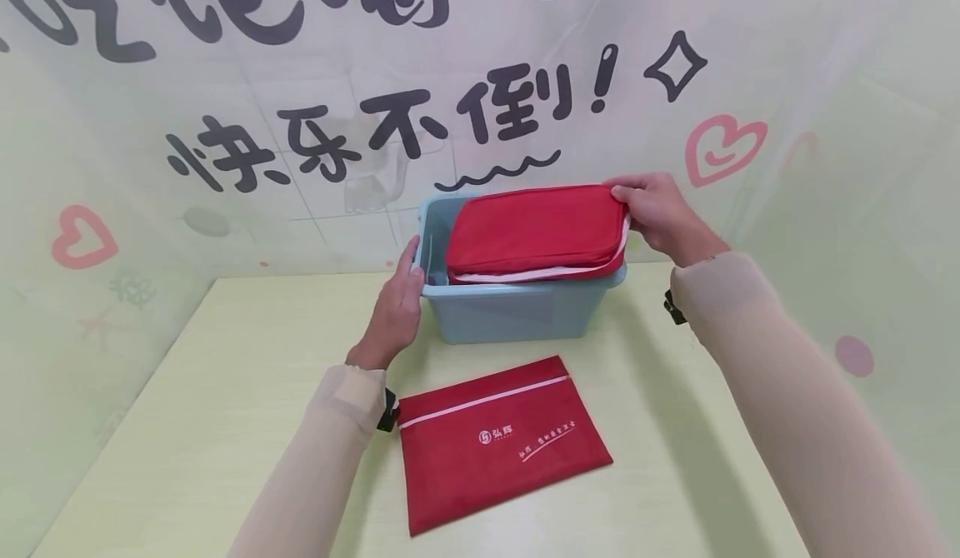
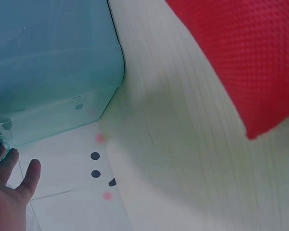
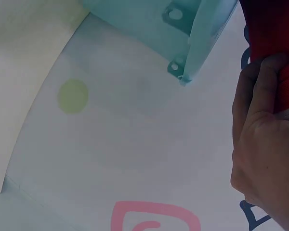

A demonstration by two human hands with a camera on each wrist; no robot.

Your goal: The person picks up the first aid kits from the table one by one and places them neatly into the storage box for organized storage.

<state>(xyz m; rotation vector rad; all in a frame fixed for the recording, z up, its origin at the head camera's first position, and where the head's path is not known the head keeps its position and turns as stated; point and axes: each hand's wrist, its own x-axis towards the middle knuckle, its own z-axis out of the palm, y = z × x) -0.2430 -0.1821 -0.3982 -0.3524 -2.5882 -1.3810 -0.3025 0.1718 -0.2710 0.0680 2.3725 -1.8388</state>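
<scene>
A light blue plastic bin (image 1: 517, 312) stands at the back of the table. In its mouth sits a red zippered case (image 1: 536, 229) with white edging, its right end raised above the rim. My right hand (image 1: 660, 215) grips that right end, thumb on top; in the right wrist view its fingers (image 3: 265, 86) lie against the red fabric. At the bin's left rim is my left hand (image 1: 396, 308), holding the edge between thumb and fingers. A flat red document pouch (image 1: 502, 445) with white print and a white zip lies in front of the bin.
The pale yellow-green table (image 1: 247, 391) reaches back to a wall sheet (image 1: 360, 67) printed with black lettering and pink hearts. Similar printed sheets stand at the left and right sides. The pouch lies between my forearms.
</scene>
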